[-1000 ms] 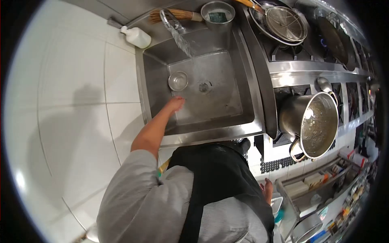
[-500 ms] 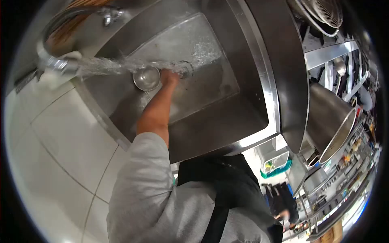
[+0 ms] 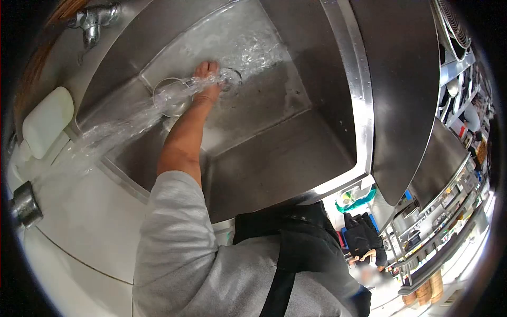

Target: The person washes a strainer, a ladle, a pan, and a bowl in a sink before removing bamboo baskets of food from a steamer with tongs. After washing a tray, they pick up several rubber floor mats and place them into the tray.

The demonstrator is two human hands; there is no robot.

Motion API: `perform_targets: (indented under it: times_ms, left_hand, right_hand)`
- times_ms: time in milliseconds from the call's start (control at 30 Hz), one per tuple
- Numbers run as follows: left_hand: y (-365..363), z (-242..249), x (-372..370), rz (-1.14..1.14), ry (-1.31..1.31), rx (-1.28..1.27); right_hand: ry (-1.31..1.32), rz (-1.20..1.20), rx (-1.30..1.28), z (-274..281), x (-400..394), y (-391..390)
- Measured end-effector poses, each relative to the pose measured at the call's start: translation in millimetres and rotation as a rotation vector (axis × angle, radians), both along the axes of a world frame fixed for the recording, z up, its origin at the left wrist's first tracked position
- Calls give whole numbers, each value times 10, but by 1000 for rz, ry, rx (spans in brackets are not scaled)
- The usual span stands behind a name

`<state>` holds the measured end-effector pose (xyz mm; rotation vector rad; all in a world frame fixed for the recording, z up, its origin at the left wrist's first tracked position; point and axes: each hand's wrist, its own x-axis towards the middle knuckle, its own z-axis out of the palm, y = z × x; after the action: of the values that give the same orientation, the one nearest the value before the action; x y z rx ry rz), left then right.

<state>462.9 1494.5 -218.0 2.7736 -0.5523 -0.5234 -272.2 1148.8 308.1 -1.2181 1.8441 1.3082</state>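
My left hand (image 3: 206,84) reaches down to the floor of a steel sink (image 3: 274,174), beside the round drain (image 3: 231,79). Its fingers stretch away from me and appear apart, with nothing visible in them. A stream of water (image 3: 121,124) crosses the sink from the left and runs over the hand. Just left of the hand lies a round metal bowl-shaped utensil (image 3: 168,108), partly blurred by the water. It looks apart from the fingers. My right hand is out of sight.
At left are a metal spout (image 3: 26,206) the water comes from, a wall tap (image 3: 91,31) and a white plastic object (image 3: 48,121) on the ledge. White tiles (image 3: 84,232) flank the sink. A steel pot (image 3: 438,161) stands right; a person in black (image 3: 363,238) is behind.
My view has shifted, bringing the spout lower left. My left hand's fingers now extend forward beside the drain, and the water stream passes over the hand and the round utensil.
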Motion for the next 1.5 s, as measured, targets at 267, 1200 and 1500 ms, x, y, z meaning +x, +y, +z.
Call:
perform_targets:
  times_ms: [267, 1200, 1500]
  left_hand:
    - [155, -691, -333, 137, 108, -42]
    - [-469, 3042, -907, 388, -300, -966]
    - [13, 1493, -1135, 1379, 546, -1085]
  right_hand:
    - [-168, 96, 33, -165, -132, -132]
    - [-1016, -1224, 695, -2492, 6699, 1289]
    - [-946, -555, 420, -2765, 6210, 867]
